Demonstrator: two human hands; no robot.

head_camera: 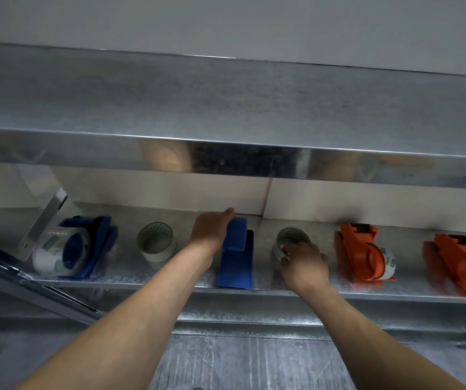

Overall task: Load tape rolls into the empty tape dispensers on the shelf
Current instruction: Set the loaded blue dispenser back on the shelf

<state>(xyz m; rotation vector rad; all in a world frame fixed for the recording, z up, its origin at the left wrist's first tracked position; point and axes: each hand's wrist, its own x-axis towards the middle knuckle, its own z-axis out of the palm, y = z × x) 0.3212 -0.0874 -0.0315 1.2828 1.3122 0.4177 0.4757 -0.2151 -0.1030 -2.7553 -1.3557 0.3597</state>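
The empty blue plastic tape dispenser (236, 260) stood on the galvanised steel shelf (147, 274) between 2 loose whitish tape rolls: the left roll (156, 246) free, the right roll (289, 239) pinched by the right hand (305, 266).

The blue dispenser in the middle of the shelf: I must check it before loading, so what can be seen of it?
The blue dispenser looks like blue plastic: a long flat base reaching the metal shelf's front edge, a raised block on top, a dark part on its right. No roll shows in it. The left hand grips its upper part from the left. A loose roll lies left of it; the right hand holds the tape roll on its right.
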